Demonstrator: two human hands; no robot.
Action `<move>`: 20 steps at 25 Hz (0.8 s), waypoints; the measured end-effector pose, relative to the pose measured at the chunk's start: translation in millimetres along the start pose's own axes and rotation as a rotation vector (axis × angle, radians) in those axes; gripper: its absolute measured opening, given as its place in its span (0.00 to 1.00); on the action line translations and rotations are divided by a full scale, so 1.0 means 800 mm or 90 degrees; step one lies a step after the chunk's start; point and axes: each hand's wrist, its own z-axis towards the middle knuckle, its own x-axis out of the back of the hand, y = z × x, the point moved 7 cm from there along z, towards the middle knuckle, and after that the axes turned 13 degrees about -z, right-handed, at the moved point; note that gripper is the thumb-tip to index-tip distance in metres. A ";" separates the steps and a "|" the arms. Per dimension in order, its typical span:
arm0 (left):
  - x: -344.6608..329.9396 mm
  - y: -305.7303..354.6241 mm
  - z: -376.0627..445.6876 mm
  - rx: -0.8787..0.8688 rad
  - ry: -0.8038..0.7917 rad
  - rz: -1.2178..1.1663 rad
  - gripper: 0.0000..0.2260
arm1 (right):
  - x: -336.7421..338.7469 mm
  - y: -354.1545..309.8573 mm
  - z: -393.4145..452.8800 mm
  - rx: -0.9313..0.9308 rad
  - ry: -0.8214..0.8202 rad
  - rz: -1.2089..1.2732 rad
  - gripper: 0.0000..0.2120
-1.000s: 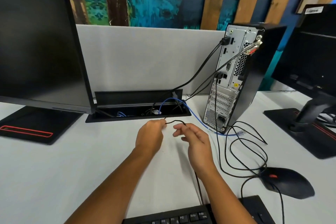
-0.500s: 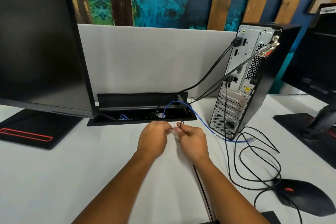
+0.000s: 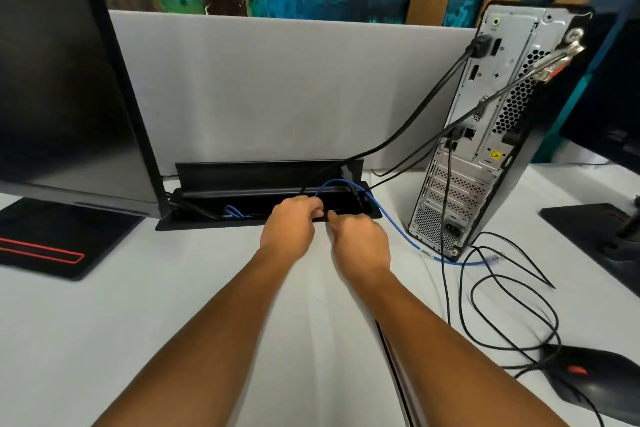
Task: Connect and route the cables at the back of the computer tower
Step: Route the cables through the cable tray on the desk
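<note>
The computer tower [image 3: 491, 135] stands at the right with its silver rear panel facing me. A thick black cable [image 3: 415, 114] is plugged in near its top and runs down into the open black cable tray [image 3: 263, 177] set in the desk. A blue network cable [image 3: 398, 229] arcs out of the tray, and its clear plug lies loose by the tower's foot. My left hand [image 3: 289, 225] and my right hand [image 3: 360, 239] meet at the tray's front edge, both pinching a thin black cable [image 3: 391, 347] that trails back toward me under my right arm.
A black monitor [image 3: 65, 80] on a red-trimmed base fills the left side. A second monitor stand [image 3: 595, 229] sits at the far right. A black mouse [image 3: 595, 381] with its looped black cord [image 3: 512, 305] lies on the white desk. A grey divider panel [image 3: 277, 87] backs the tray.
Both hands have moved forward from the bare desk to the tray's front edge, carrying the thin black cable with them. My view has come closer and the keyboard has left the frame.
</note>
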 end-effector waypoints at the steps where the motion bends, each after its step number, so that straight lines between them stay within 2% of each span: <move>1: 0.000 0.001 0.001 -0.011 0.000 0.003 0.11 | 0.000 -0.003 0.005 0.004 -0.004 -0.024 0.11; 4: -0.003 -0.002 0.010 0.000 -0.018 -0.021 0.10 | -0.009 -0.011 0.024 0.028 -0.035 -0.079 0.12; 8: -0.008 -0.016 0.020 0.089 -0.061 -0.060 0.11 | -0.012 -0.018 0.040 0.051 -0.084 -0.126 0.12; 11: -0.011 -0.020 0.021 0.100 -0.107 -0.039 0.09 | -0.010 -0.030 0.050 0.062 -0.115 -0.146 0.12; 15: -0.017 -0.020 0.024 0.105 -0.162 0.073 0.17 | -0.018 -0.026 0.058 0.098 -0.206 -0.059 0.12; 18: -0.023 -0.028 0.031 0.185 -0.231 0.019 0.24 | -0.033 -0.015 0.052 0.112 -0.321 0.089 0.16; 20: -0.026 -0.035 0.037 0.267 -0.263 -0.064 0.32 | -0.038 -0.012 0.052 0.113 -0.363 0.125 0.20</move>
